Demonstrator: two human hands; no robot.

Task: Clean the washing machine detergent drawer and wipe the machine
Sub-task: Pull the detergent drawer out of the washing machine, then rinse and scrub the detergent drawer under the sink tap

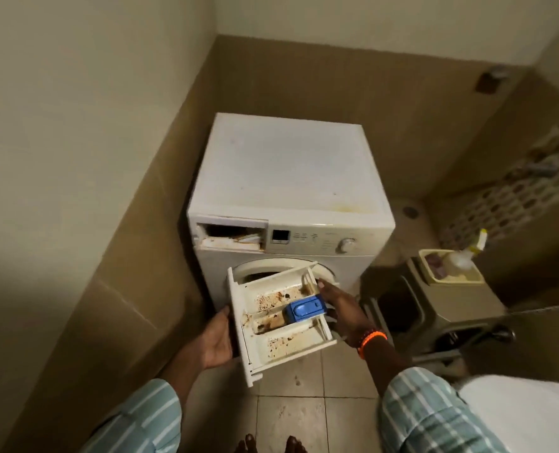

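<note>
A tiled floor (347, 380), pale and marked with brown stains, is seen below. A white front-loading washing machine (288, 178) is stood on it in the far left corner, close against the walls. A grey step stool (435, 308) is set just beside the machine's right side. Two bare feet (268, 444) are planted at the near edge.

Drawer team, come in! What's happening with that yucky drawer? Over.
Left hand and right hand both grip detergent drawer, out of washing machine. Brown grime inside. Nothing in the way.
</note>
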